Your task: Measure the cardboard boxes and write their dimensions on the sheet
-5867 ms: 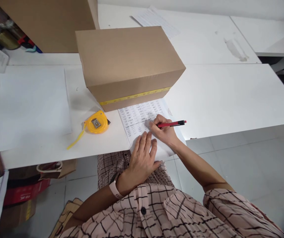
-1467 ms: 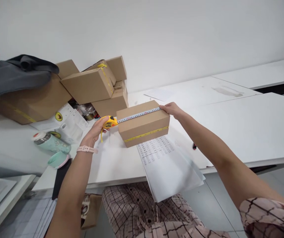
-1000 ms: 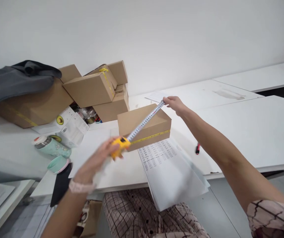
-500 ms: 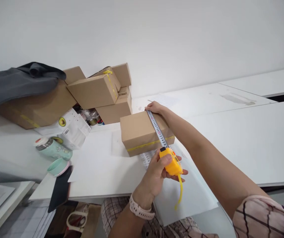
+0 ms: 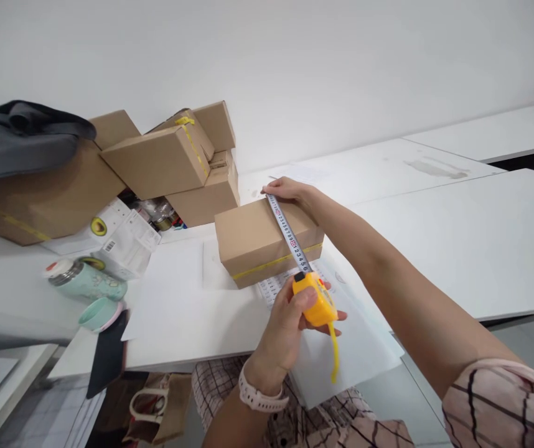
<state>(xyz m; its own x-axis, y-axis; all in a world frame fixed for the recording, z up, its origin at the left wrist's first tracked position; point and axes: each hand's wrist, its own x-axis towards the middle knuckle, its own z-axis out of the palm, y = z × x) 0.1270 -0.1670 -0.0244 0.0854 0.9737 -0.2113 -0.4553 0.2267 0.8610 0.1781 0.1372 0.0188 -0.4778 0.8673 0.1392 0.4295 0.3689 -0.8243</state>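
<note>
My left hand (image 5: 290, 317) is closed around the yellow case of a tape measure (image 5: 316, 300), thumb on its side, with a yellow wrist strap hanging down. The silver blade (image 5: 287, 231) runs out of the case and across the top of a brown cardboard box (image 5: 248, 230) that has yellow tape along its near side. At the box's far edge, my right hand (image 5: 285, 188) pinches the blade's end. Under the box and the case lie a printed sheet (image 5: 271, 285) and a clear plastic folder (image 5: 351, 348) that overhangs the table's front edge.
Several cardboard boxes (image 5: 155, 163) are stacked at the left by the wall, a dark grey cloth item (image 5: 19, 143) on top. A mint thermos (image 5: 92, 280), a mint cup (image 5: 100, 314) and a dark flat object (image 5: 108, 354) sit at the white table's (image 5: 187, 339) left end.
The view has shifted a little, so the scene sits slightly more to the left and higher. Slightly less blade shows between the case and the far edge; both hands keep their grip.
</note>
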